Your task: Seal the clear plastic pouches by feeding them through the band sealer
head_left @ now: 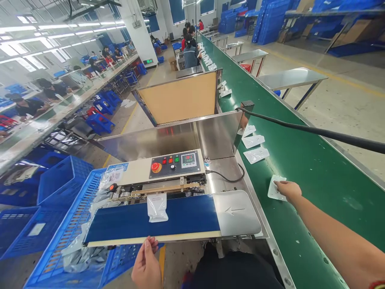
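Observation:
On the green conveyor belt, my right hand (pixel 289 191) has its fingers closed at the edge of a white pouch (pixel 274 188), which lies almost flat. My left hand (pixel 146 261) is just below the front edge of the sealing machine's blue belt (pixel 192 216). Its fingers are curled together, with nothing visible in them. Another white pouch (pixel 157 208) hangs from the band sealer (pixel 144 166) onto the blue belt. Several more pouches (pixel 256 155) lie farther up the green conveyor (pixel 300 160).
A steel plate with an arrow (pixel 237 212) forms the right end of the sealer. Blue crates (pixel 64 212) stand at left, one holding several pouches. A black cable (pixel 315 130) crosses above the conveyor. A steel partition (pixel 168 138) stands behind the sealer; people (pixel 191 52) sit farther back.

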A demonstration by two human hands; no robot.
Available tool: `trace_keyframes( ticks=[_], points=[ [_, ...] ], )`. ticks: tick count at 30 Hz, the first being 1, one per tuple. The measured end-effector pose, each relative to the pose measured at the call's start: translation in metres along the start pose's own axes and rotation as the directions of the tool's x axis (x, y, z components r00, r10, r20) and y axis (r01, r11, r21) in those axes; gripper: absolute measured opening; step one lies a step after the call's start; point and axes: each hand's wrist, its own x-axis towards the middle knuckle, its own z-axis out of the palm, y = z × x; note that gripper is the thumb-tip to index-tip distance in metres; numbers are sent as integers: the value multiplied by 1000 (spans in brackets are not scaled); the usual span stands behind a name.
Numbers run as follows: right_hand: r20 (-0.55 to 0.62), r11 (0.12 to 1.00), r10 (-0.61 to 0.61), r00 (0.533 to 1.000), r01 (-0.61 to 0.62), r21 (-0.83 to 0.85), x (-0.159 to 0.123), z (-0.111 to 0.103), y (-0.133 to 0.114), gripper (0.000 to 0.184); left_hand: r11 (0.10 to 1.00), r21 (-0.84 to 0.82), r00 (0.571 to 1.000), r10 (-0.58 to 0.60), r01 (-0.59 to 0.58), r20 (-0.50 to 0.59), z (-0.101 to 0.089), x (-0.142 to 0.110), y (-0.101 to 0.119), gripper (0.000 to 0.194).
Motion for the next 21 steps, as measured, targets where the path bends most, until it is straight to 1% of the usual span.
trace_keyframes(
  ticks=[2, 3, 4, 6, 7, 8, 9, 10, 12, 13, 14, 15, 16, 17, 19, 20, 21],
  points=[
    [5, 999, 51, 999, -51, -3, -12, 2, -5, 30, 1000, -6, 1000, 11, -11, 1, 11, -13, 6, 48],
    [-14, 999, 42, 999, -42, 32, -21, 2, -12, 34, 1000, -14, 999, 25, -25, 22, 19, -21, 10, 50],
    [-46, 995, 9, 999, -5, 102, -32, 1, -20, 41, 999, -22, 997, 47, -45, 63, 28, -29, 14, 53],
    [-125, 946, -86, 988, 120, 301, -65, -5, -41, 59, 995, -35, 974, 101, -96, 202, 50, -48, 24, 56],
    [-162, 901, -127, 979, 182, 393, -86, -8, -54, 65, 991, -41, 945, 134, -127, 297, 62, -59, 29, 56],
    [-180, 857, -163, 970, 230, 461, -109, -10, -66, 68, 986, -51, 904, 168, -161, 393, 75, -69, 36, 55],
    [-174, 827, -196, 965, 258, 500, -134, -13, -79, 67, 977, -68, 853, 210, -203, 478, 89, -80, 43, 53],
    [-146, 804, -230, 962, 272, 528, -160, -14, -90, 63, 964, -96, 787, 260, -250, 560, 102, -91, 51, 51],
    [-34, 754, -328, 944, 283, 592, -206, -12, -109, 58, 930, -174, 652, 353, -325, 671, 127, -109, 66, 50],
    [39, 726, -390, 920, 281, 628, -226, -10, -116, 57, 915, -209, 587, 383, -344, 713, 137, -115, 73, 49],
    [107, 696, -450, 887, 274, 664, -241, -7, -121, 55, 907, -232, 542, 399, -350, 740, 146, -120, 79, 49],
    [160, 666, -499, 852, 259, 700, -253, -4, -124, 55, 907, -239, 517, 398, -348, 758, 152, -123, 83, 49],
    [196, 640, -531, 824, 239, 730, -260, -2, -125, 57, 912, -232, 513, 386, -339, 766, 156, -124, 86, 50],
    [215, 621, -543, 811, 216, 754, -264, -1, -124, 59, 920, -219, 525, 368, -326, 767, 159, -124, 87, 54],
    [240, 614, -525, 816, 168, 771, -264, -1, -118, 65, 939, -194, 554, 327, -285, 766, 160, -122, 86, 58],
    [266, 628, -513, 816, 146, 764, -262, -2, -115, 66, 946, -191, 552, 309, -262, 774, 159, -121, 84, 59],
    [305, 650, -509, 805, 127, 749, -260, -3, -111, 63, 952, -191, 537, 294, -240, 791, 157, -120, 81, 59]
  ],
)
